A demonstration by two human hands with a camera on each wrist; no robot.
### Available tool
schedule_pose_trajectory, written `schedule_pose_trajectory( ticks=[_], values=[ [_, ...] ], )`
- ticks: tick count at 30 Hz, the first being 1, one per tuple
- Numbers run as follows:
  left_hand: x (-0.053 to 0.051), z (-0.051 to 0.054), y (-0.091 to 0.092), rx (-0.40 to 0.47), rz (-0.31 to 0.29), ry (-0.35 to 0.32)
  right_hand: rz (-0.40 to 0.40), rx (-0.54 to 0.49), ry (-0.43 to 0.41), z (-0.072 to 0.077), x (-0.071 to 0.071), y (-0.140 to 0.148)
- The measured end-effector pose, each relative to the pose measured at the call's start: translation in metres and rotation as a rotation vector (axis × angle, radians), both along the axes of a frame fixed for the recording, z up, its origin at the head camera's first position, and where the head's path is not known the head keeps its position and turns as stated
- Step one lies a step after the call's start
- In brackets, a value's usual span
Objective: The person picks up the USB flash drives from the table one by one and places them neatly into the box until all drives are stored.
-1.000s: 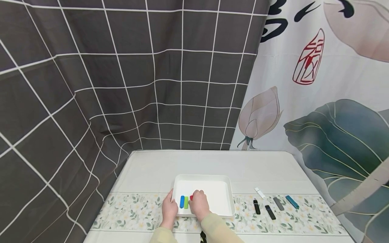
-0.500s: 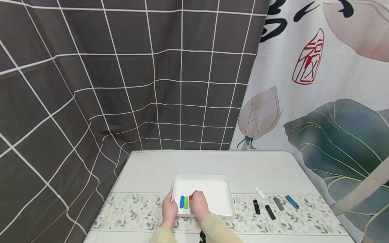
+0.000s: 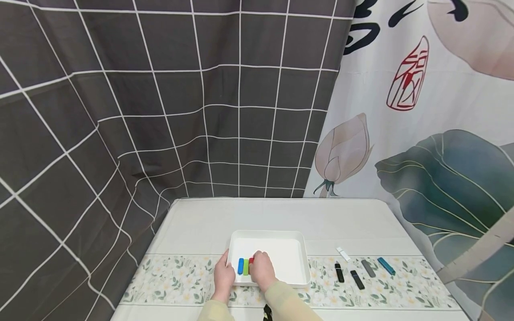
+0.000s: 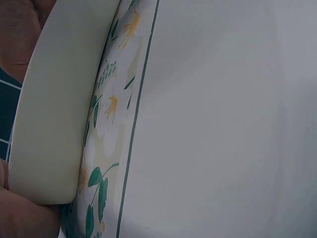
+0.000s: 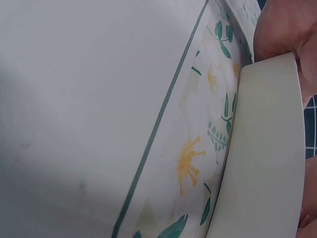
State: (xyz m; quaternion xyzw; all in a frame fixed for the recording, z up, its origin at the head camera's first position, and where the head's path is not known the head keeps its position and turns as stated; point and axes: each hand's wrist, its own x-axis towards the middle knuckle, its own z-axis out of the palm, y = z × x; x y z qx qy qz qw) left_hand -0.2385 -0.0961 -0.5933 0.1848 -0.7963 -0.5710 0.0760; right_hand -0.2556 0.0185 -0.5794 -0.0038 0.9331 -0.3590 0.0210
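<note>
A shallow white tray point(image 3: 285, 263) lies on the table. My left hand point(image 3: 224, 276) grips its near left corner; in the left wrist view a bit of that hand point(image 4: 29, 213) shows beside the tray wall point(image 4: 54, 109). Inside, a blue stick point(image 3: 240, 266) and a green stick point(image 3: 246, 267) stand side by side, shaped like USB sticks. Just right of the green one, my right hand point(image 3: 263, 271) pinches a similar red stick point(image 3: 251, 260), mostly hidden by the fingers. In the right wrist view the tray wall point(image 5: 262, 148) covers part of that hand point(image 5: 282, 34).
Right of the tray lie several more sticks on the floral cloth: white point(image 3: 343, 254), black point(image 3: 339, 273), another black point(image 3: 357, 280), grey point(image 3: 368, 269) and teal point(image 3: 386, 266). A dark grid curtain point(image 3: 217, 156) hangs behind the table point(image 3: 201, 218).
My right hand has shifted slightly left with the red stick, which now sits closer to the green one. The left hand and the tray have not moved.
</note>
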Motion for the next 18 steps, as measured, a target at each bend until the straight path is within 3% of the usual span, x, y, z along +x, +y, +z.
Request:
schedule_pose_trajectory(
  ticks=[18],
  values=[
    [0.0003,0.003,-0.0006,-0.006,-0.004,0.005,0.002,-0.008,-0.009,0.0046,0.002,0.0011]
  ],
)
